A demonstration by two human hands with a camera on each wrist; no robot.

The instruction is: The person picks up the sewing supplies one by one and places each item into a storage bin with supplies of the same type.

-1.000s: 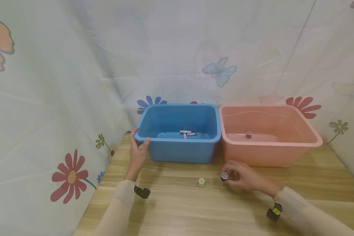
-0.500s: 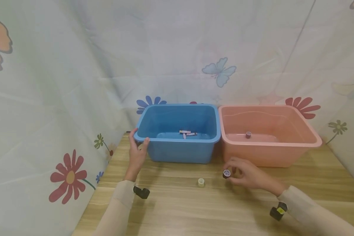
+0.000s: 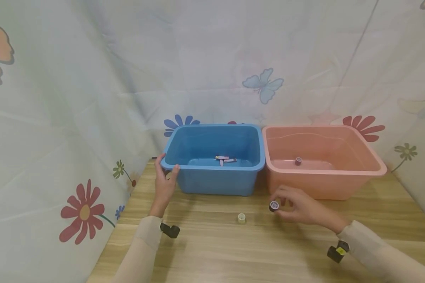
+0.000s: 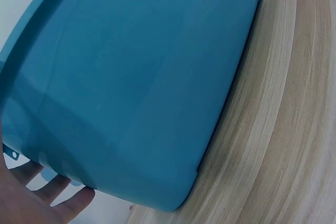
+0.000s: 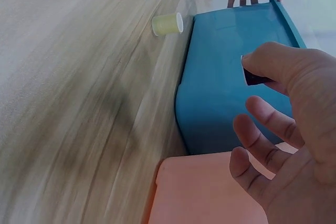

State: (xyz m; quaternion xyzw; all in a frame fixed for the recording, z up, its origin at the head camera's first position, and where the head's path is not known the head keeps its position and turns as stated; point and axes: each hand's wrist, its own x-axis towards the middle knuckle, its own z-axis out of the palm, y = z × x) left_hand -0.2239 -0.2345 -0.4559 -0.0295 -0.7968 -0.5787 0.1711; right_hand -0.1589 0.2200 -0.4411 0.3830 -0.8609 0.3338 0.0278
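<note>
My right hand (image 3: pixel 299 206) pinches a dark thread spool (image 3: pixel 274 206) between thumb and fingers, in front of the pink bin (image 3: pixel 326 173). In the right wrist view the thumb covers most of this dark spool (image 5: pixel 254 78), and the other fingers are apart from it. A pale yellow thread spool (image 3: pixel 241 218) stands on the table to the left. My left hand (image 3: pixel 164 188) holds the near left corner of the blue bin (image 3: pixel 216 181), with the thumb at the front and fingers along the side. Inside the pink bin is another dark spool (image 3: pixel 298 161).
Several small pale sticks (image 3: pixel 222 158), too small to identify, lie in the blue bin. Both bins stand side by side on the wood-grain table (image 3: pixel 212 251). A patterned curtain (image 3: pixel 212 59) hangs behind them and along the left.
My right hand has moved slightly up and to the right in the head view, carrying the dark spool. The left hand stays on the blue bin; the yellow spool has not moved.
</note>
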